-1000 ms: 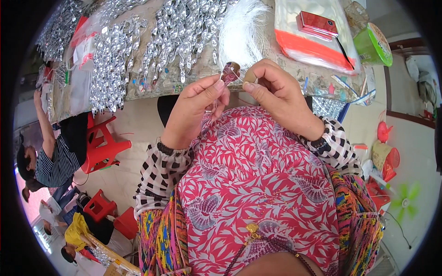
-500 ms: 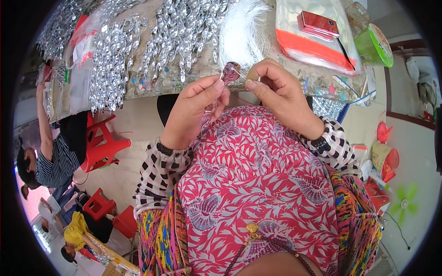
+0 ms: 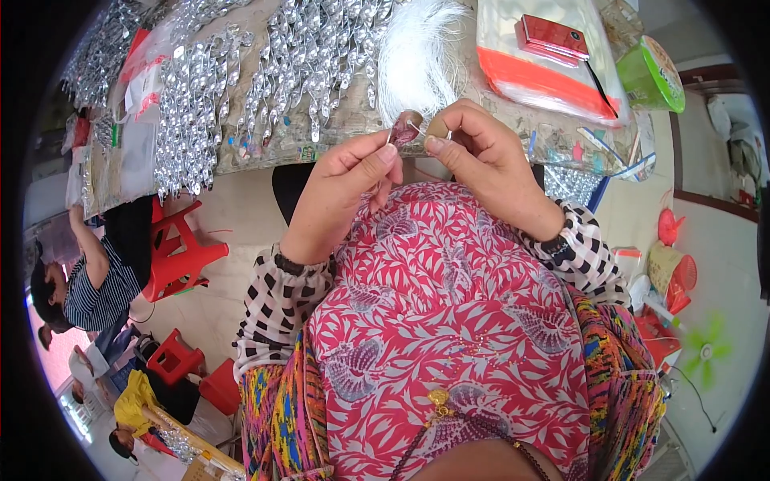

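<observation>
My left hand [image 3: 353, 180] is closed, thumb and index finger pinching a clear, purplish faceted crystal drop [image 3: 405, 128] by its side. A thin white thread [image 3: 418, 130] runs from the top of the drop to my right hand [image 3: 485, 160]. The right thumb and index finger are pressed together on that thread, and a tan covering [image 3: 441, 122] shows at the index fingertip. Just beyond both hands, a bundle of loose white threads [image 3: 417, 60] lies on the table. Fingers partly hide the lower end of the drop.
Strands of shiny silvery beads [image 3: 309, 64] cover the table's left side. At right lie clear plastic bags [image 3: 513, 76] with a red band, a red phone-like device [image 3: 552, 40] and a green cup [image 3: 651, 76]. Red stools [image 3: 184, 248] and a person in a striped shirt [image 3: 96, 280] are at left.
The crystal drop has turned slightly between my left fingers, and both hands have barely shifted. At the left, the person in stripes has lowered an arm.
</observation>
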A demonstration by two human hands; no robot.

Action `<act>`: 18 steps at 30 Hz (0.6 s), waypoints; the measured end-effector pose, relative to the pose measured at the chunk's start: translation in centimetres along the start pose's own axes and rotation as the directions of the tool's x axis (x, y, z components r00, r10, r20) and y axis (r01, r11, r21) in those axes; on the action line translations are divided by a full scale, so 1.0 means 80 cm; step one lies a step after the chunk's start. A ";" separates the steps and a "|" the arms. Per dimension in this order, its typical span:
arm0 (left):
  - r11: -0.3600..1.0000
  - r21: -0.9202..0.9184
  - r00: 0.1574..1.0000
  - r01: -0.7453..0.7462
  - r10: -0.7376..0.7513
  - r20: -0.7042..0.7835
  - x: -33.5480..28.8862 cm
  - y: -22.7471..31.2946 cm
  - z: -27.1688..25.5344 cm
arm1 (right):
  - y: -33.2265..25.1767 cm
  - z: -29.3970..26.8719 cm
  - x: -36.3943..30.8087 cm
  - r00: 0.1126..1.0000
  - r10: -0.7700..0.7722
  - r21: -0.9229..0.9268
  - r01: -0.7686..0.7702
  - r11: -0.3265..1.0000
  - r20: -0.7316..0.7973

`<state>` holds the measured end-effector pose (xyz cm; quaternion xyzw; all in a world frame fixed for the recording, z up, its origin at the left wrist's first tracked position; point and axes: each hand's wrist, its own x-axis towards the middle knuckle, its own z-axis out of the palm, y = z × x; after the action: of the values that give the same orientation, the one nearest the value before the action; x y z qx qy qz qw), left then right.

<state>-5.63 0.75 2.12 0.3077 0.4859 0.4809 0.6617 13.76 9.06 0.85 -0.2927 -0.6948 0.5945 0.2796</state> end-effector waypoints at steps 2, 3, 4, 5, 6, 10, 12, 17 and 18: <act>0.999 0.039 1.000 -0.023 0.023 -0.019 -0.001 -0.001 0.003 | 0.000 0.001 0.000 1.000 -0.006 0.005 0.006 1.000 -0.014; 0.996 0.078 0.998 -0.045 0.048 -0.037 -0.002 -0.001 0.005 | -0.001 0.002 0.000 0.999 0.039 0.035 -0.038 0.999 -0.028; 0.996 0.078 0.998 -0.043 0.046 -0.034 -0.001 -0.002 0.007 | -0.001 0.003 -0.001 0.996 0.085 0.067 -0.082 0.994 -0.041; 0.991 0.106 0.995 -0.082 0.086 -0.042 0.000 -0.002 0.010 | 0.000 0.004 0.000 0.995 0.087 0.067 -0.084 0.994 -0.044; 0.984 0.134 0.991 -0.120 0.127 -0.046 0.000 -0.002 0.012 | 0.002 0.006 0.000 0.996 0.070 0.140 -0.062 0.988 -0.048; 0.970 0.211 0.989 -0.117 0.133 -0.061 0.002 -0.005 0.014 | 0.005 0.008 0.002 0.995 0.083 0.260 -0.066 0.963 -0.055; 0.970 0.213 0.988 -0.117 0.135 -0.073 0.003 -0.007 0.016 | 0.001 0.007 0.002 0.993 0.098 0.264 -0.078 0.961 -0.062; 0.954 0.277 0.986 -0.119 0.146 -0.079 0.006 -0.008 0.022 | 0.006 0.007 0.002 0.990 0.113 0.329 -0.078 0.941 -0.089; 0.951 0.286 0.985 -0.122 0.151 -0.084 0.007 -0.008 0.026 | 0.006 0.005 0.001 0.988 0.129 0.295 -0.098 0.951 -0.086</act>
<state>-3.46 1.13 2.05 0.4054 0.5606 0.4675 0.5503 13.46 8.89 0.32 -0.3188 -0.5667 0.6888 0.3206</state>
